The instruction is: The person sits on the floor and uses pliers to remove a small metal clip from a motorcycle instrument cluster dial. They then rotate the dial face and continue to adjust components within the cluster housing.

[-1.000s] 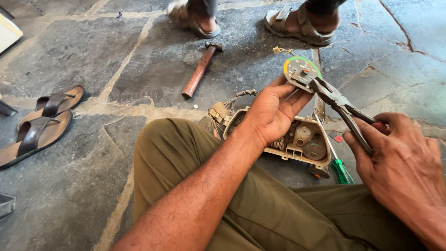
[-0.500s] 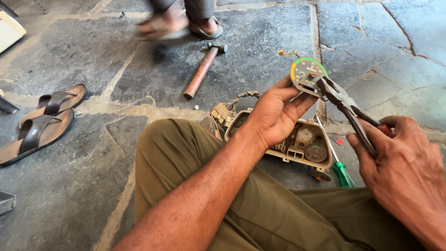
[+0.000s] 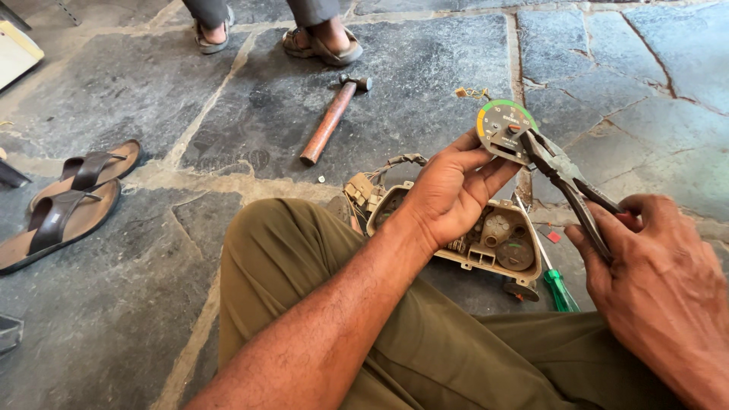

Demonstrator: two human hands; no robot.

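My left hand (image 3: 454, 191) holds up a small round gauge dial (image 3: 503, 127) with a grey face and a green and orange rim. In my right hand (image 3: 659, 275) is a pair of pliers (image 3: 566, 182), its jaws closed on the dial's right side. Below the hands, a beige instrument cluster housing (image 3: 497, 237) with several small gauges lies on the stone floor by my knee. A screwdriver with a green handle (image 3: 558, 287) lies beside the housing.
A hammer with a wooden handle (image 3: 330, 120) lies on the stone floor ahead. Another person's sandalled feet (image 3: 319, 42) stand at the top. A pair of brown sandals (image 3: 64, 201) lies at the left. My olive trouser leg (image 3: 304, 258) fills the foreground.
The other person's feet have shifted to the left along the top. My hands have kept the dial and pliers together, drifting slightly right in view.
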